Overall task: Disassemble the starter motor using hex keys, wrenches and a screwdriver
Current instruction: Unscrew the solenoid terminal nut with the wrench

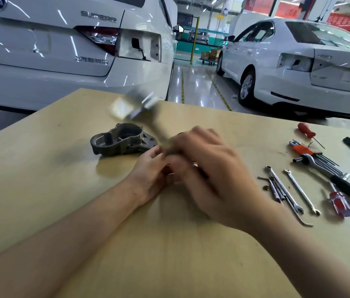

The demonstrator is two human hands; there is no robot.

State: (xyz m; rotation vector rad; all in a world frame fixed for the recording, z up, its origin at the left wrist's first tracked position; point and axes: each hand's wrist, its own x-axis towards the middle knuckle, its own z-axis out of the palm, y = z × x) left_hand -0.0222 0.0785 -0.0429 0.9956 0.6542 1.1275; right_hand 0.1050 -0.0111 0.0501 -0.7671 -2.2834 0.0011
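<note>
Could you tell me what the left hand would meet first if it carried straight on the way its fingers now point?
Probably the grey motor housing: the left hand points up and slightly left, with its fingertips just short of the housing's near edge. Depth is hard to judge.

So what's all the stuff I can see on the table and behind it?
Table: one, tan wood, under everything.
Motor housing: one, dark grey, mid-table, left of the hands.
Blurred metal tool: one, silver, rising from the hands; too blurred to name.
Screwdrivers: two, red handles, one far right, one near right.
Hex key set: one, orange holder, right.
Ratchet: one, black handle, right.
Wrenches: several, silver, right.
Cars: two, white, behind, left and right.
Hands: left hand and right hand, centre, together on something hidden.
</note>
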